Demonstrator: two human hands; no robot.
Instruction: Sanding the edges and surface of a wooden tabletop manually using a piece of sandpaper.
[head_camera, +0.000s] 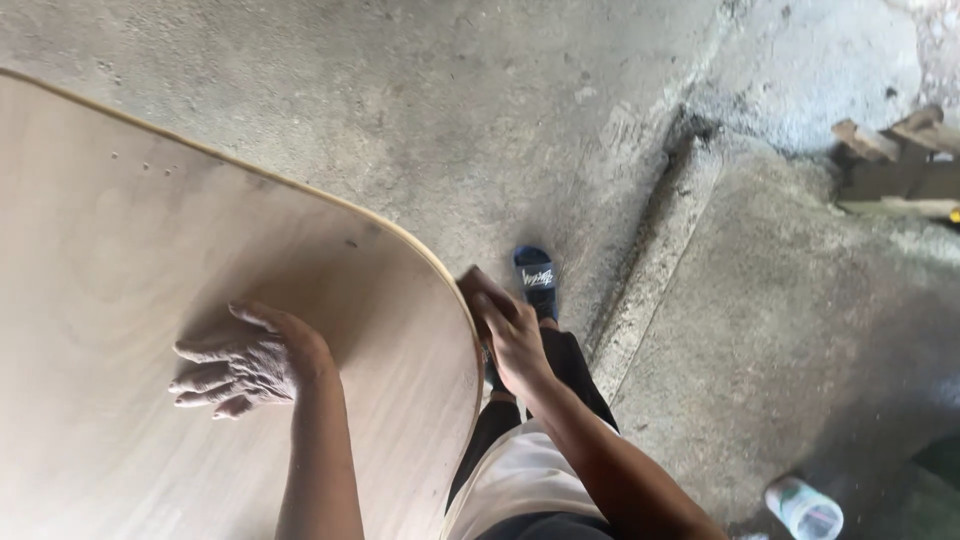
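Looking down from the head cam, there's a big rounded plywood panel (200, 300) filling the left side, pale wood with a curved edge. The left hand (245, 365) lies flat on its face, fingers spread and relaxed, not gripping anything. The right hand (505, 325) is over at the curved rim, fingers curled around what looks like a small sanding block (478, 285) pressed against the edge. Below that, a foot in a blue sandal (536, 278) stands on the rough concrete floor (480, 110). Some wood scraps (900, 160) sit top right, and a white plastic container (805, 508) lies bottom right.
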